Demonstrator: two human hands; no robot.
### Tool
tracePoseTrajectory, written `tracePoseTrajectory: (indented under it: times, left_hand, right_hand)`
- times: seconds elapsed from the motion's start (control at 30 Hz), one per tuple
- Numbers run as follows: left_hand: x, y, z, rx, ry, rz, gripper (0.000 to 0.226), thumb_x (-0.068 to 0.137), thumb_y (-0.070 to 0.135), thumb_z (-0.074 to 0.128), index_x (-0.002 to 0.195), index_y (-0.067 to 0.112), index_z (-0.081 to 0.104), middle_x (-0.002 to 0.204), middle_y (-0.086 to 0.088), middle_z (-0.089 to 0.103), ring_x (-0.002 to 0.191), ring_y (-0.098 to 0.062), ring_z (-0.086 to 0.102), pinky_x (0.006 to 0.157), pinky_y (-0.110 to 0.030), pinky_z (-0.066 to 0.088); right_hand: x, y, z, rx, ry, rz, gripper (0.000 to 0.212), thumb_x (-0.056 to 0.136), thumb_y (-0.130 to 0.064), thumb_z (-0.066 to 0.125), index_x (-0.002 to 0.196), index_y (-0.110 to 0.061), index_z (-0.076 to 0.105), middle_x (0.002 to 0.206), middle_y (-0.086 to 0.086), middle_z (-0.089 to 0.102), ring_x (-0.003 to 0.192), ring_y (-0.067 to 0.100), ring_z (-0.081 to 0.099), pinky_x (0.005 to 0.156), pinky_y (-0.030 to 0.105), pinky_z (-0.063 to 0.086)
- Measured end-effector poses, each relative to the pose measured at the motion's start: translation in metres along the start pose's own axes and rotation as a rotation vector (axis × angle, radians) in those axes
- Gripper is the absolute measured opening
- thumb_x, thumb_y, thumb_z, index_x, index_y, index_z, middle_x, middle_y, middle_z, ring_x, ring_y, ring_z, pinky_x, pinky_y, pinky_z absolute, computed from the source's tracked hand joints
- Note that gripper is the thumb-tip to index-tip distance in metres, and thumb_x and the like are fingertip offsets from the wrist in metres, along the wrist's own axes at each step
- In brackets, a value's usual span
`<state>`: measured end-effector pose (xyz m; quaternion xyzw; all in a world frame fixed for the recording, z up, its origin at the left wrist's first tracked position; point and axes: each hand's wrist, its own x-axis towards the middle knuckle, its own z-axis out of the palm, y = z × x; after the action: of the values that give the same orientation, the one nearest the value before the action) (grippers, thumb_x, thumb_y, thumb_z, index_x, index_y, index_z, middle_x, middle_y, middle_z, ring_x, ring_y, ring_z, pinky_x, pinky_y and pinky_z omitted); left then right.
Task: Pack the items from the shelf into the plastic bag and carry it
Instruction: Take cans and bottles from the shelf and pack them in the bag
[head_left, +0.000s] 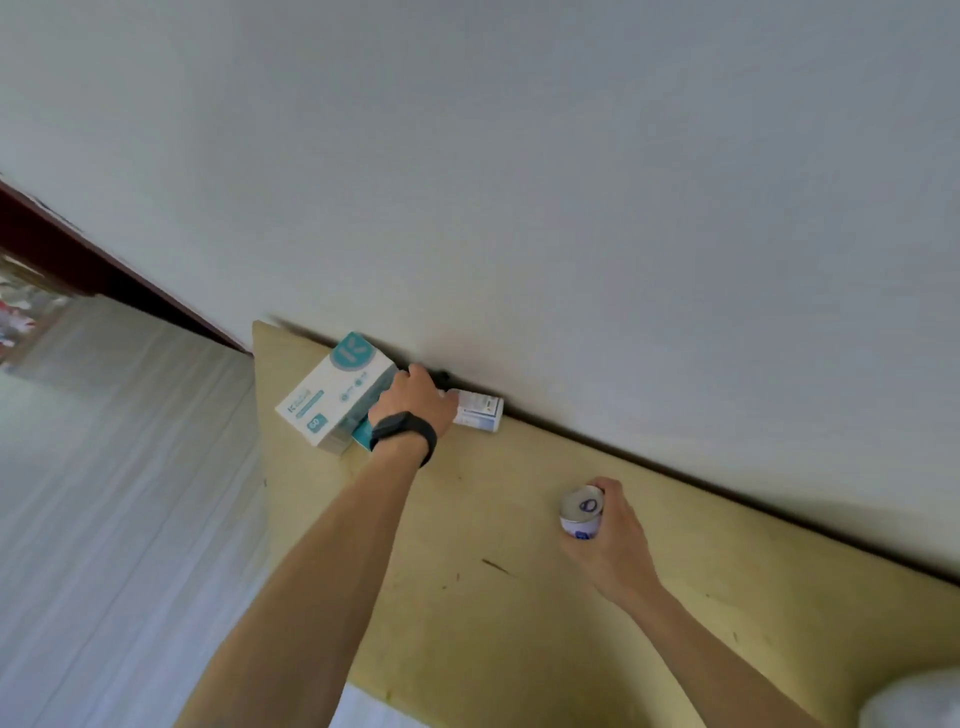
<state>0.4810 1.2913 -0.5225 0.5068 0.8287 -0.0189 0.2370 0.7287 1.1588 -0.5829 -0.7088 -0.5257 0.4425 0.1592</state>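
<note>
A pale wooden shelf (467, 597) runs along a white wall. At its left end lies a white and teal box (332, 400). My left hand (415, 400), with a black band on the wrist, is closed around the right end of that box. Just right of that hand a small white and blue box (480, 412) lies against the wall, touching my fingertips. My right hand (613, 545) grips a small white can (581, 512) with a blue label, upright on the shelf's middle. A bit of white plastic (914, 701), perhaps the bag, shows at the bottom right corner.
The white wall (571, 182) rises directly behind the shelf. Left of the shelf there is a pale striped floor (119, 493) and a dark red door frame (78, 260). The shelf's left edge drops off near the teal box.
</note>
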Motion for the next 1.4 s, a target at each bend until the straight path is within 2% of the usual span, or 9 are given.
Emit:
tracePoseTrajectory:
  times: [0.3,0.57,0.67,0.77,0.83,0.93,1.1,1.3,1.4]
  left_hand:
    - [0.037,0.019,0.014,0.202,0.015,0.026,0.041,0.089,0.049,0.056,0.106,0.014,0.069,0.111,-0.015,0.069,0.101,-0.036,0.064,0.069,-0.034,0.041]
    - [0.035,0.014,0.003,0.197,0.035,0.085,0.026,0.087,0.038,0.055,0.088,0.015,0.066,0.083,-0.009,0.064,0.074,-0.032,0.059,0.062,-0.032,0.043]
    - [0.018,0.004,-0.015,-0.028,0.017,0.015,0.033,0.084,0.046,0.054,0.076,0.015,0.062,0.073,-0.004,0.063,0.066,-0.025,0.058,0.057,-0.03,0.045]
    - [-0.013,-0.01,-0.033,-0.56,-0.055,-0.049,0.021,0.087,0.037,0.058,0.085,0.02,0.069,0.07,0.005,0.071,0.062,-0.013,0.067,0.065,-0.031,0.054]
    - [-0.044,-0.018,-0.044,-0.903,-0.151,-0.074,0.013,0.092,0.027,0.06,0.1,0.02,0.069,0.076,0.009,0.075,0.06,-0.005,0.067,0.067,-0.029,0.05]
    - [-0.084,-0.027,-0.049,-1.235,-0.241,-0.083,0.016,0.095,0.023,0.059,0.108,0.018,0.067,0.096,0.001,0.077,0.079,-0.016,0.071,0.075,-0.032,0.049]
    - [-0.147,-0.012,-0.04,-1.387,-0.307,-0.056,0.024,0.095,0.019,0.058,0.117,0.012,0.065,0.111,-0.006,0.073,0.102,-0.024,0.07,0.094,-0.039,0.048]
    - [-0.215,0.04,-0.015,-1.453,-0.376,-0.017,0.019,0.091,0.019,0.061,0.108,0.017,0.069,0.108,-0.006,0.073,0.107,-0.028,0.068,0.09,-0.038,0.049]
    - [-0.249,0.077,0.003,-1.542,-0.498,-0.011,0.031,0.093,0.024,0.057,0.121,0.02,0.067,0.113,-0.004,0.07,0.104,-0.025,0.068,0.092,-0.04,0.051]
  right_hand:
    - [0.001,0.012,0.006,0.018,0.056,-0.057,0.057,0.068,-0.026,0.08,0.111,-0.035,0.044,0.102,-0.012,0.059,0.091,0.011,0.058,0.074,0.027,0.05]
    - [-0.001,0.015,0.011,-0.045,0.08,-0.11,0.054,0.068,-0.027,0.076,0.113,-0.03,0.048,0.101,-0.015,0.057,0.09,0.013,0.055,0.076,0.032,0.05]
    - [0.0,0.015,0.009,-0.086,0.049,-0.119,0.057,0.071,-0.029,0.078,0.119,-0.029,0.047,0.105,-0.014,0.058,0.093,0.012,0.054,0.077,0.03,0.05]
    - [0.004,0.014,0.005,-0.118,0.017,-0.13,0.059,0.073,-0.03,0.079,0.123,-0.029,0.046,0.108,-0.014,0.056,0.095,0.012,0.054,0.079,0.029,0.05]
    - [0.007,0.013,0.003,-0.151,-0.023,-0.134,0.063,0.074,-0.031,0.08,0.127,-0.026,0.046,0.111,-0.01,0.056,0.098,0.015,0.055,0.081,0.031,0.05]
    - [0.008,0.009,0.0,-0.177,-0.109,-0.13,0.069,0.073,-0.032,0.081,0.131,-0.026,0.043,0.114,-0.009,0.055,0.1,0.017,0.055,0.083,0.032,0.049]
    - [-0.024,0.001,-0.035,0.099,-0.18,0.031,0.058,0.073,-0.021,0.08,0.118,-0.024,0.044,0.098,0.0,0.066,0.076,0.015,0.068,0.056,0.022,0.052]
    - [-0.132,0.012,-0.138,0.557,-0.083,0.158,0.056,0.07,-0.009,0.087,0.112,-0.015,0.05,0.099,0.008,0.068,0.076,0.018,0.07,0.066,0.035,0.06]
    - [-0.193,0.028,-0.202,0.959,-0.068,0.256,0.083,0.049,-0.033,0.096,0.119,-0.013,0.057,0.115,0.014,0.071,0.092,0.028,0.071,0.071,0.043,0.06]
